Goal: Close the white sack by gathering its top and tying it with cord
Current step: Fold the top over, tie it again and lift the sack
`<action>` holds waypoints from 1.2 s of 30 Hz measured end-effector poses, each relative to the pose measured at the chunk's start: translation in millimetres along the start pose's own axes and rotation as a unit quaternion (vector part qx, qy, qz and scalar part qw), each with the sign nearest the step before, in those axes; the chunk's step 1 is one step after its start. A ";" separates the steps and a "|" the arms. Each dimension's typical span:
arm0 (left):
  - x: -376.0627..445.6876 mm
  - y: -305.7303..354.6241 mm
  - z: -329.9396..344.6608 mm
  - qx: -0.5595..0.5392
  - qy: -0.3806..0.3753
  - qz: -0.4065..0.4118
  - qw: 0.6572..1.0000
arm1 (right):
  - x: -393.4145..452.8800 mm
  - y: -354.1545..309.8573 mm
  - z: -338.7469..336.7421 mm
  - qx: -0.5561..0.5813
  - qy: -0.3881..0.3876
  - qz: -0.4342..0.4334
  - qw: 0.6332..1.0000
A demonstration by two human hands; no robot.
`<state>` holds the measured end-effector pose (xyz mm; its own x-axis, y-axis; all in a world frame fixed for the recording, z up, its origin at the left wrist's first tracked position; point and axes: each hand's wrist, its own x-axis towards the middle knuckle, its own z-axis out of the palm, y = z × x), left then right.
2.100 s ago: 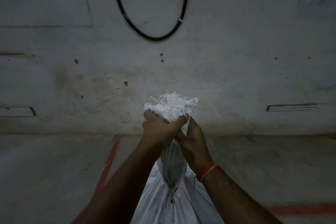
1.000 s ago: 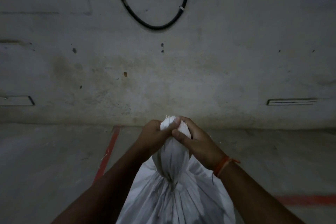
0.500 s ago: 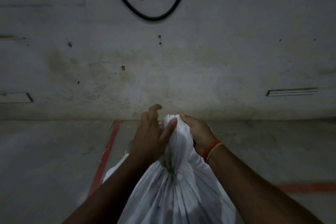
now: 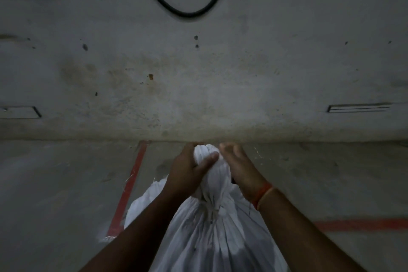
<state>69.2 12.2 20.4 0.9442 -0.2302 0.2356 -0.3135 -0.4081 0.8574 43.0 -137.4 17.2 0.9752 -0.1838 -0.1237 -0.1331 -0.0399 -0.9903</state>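
A full white sack stands on the floor right below me, its top gathered into a tight neck with thin white cord wound round the base of the bunch. My left hand grips the neck from the left, thumb across its front. My right hand lies against the neck's right side with its fingers stretched toward the top; an orange thread band sits on that wrist. The sack's frayed top edge is folded down and hidden under my hands.
A stained concrete wall rises just beyond the sack, with a black cable loop hanging on it. Red painted lines cross the concrete floor to the left and right of the sack.
The frayed top that stuck up above my hands has been folded down into the neck. My hands and the sack top sank lower, and my left hand closed round the neck again.
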 end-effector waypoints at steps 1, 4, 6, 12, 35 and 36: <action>-0.6 -1.8 1.9 -0.021 0.017 -0.021 0.999 | -8.0 5.4 -2.1 -0.027 0.003 -0.066 0.997; 3.4 -7.9 7.1 -0.031 0.042 -0.073 0.996 | -29.2 20.3 -8.2 -0.175 -0.119 -0.187 0.959; 9.3 -11.1 8.6 -0.018 0.027 -0.122 0.992 | -27.2 34.7 -12.1 -0.278 -0.121 -0.234 0.924; 15.2 -17.8 15.6 0.001 -0.083 -0.233 0.969 | -7.8 40.7 -4.0 -0.218 0.002 -0.230 0.948; -9.6 -118.6 48.4 0.177 -0.052 -0.120 0.976 | 1.4 94.6 -9.3 -0.370 -0.073 -0.129 0.917; -9.8 -120.3 50.2 0.183 -0.052 -0.121 0.974 | -3.7 100.5 -11.9 -0.372 -0.097 -0.123 0.915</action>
<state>92.7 19.2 -108.0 0.9856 -0.1681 -0.0173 -0.1155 -0.7452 0.6568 23.9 -152.4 -81.1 0.9952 0.0964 0.0163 0.0816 -0.7276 -0.6811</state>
